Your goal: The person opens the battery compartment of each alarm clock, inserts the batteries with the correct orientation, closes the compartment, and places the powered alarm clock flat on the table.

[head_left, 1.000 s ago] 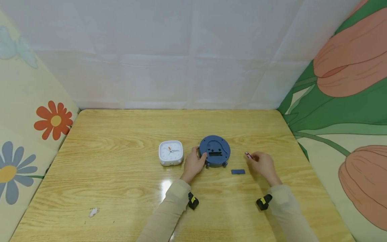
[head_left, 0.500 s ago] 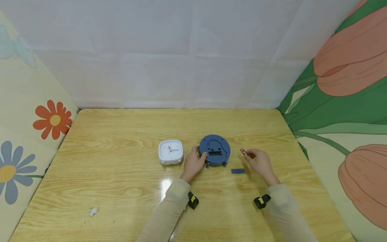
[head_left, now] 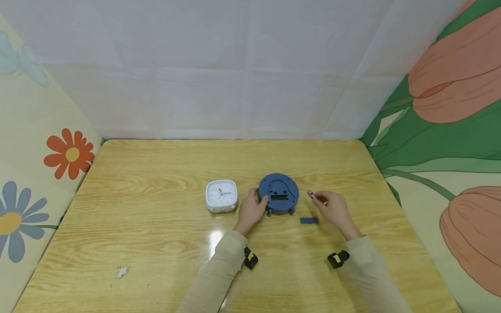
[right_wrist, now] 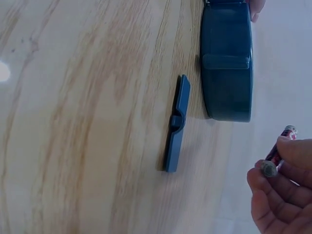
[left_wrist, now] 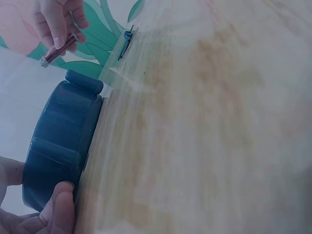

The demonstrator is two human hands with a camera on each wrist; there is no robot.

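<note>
A round dark blue clock point(head_left: 277, 184) lies back side up on the table, its battery slot point(head_left: 279, 197) bare in the head view. My left hand point(head_left: 252, 213) grips the clock's left edge, thumb on the near side and fingers behind. To the right of the clock, my right hand point(head_left: 334, 211) pinches a small red and dark battery point(head_left: 311, 194) between thumb and fingers, held above the table. The right wrist view shows both metal ends of the battery point(right_wrist: 276, 155). A slim blue battery cover point(head_left: 308, 220) lies on the table between the clock and my right hand.
A white square alarm clock point(head_left: 221, 196) stands face up to the left of my left hand. A small white patch point(head_left: 122, 272) marks the wooden table point(head_left: 164, 243) at the near left. A white cloth point(head_left: 242, 78) hangs behind the far edge.
My right hand has carried the battery leftward, closer to the blue clock, and the battery has tilted. My left hand keeps its hold on the clock, which stays in place.
</note>
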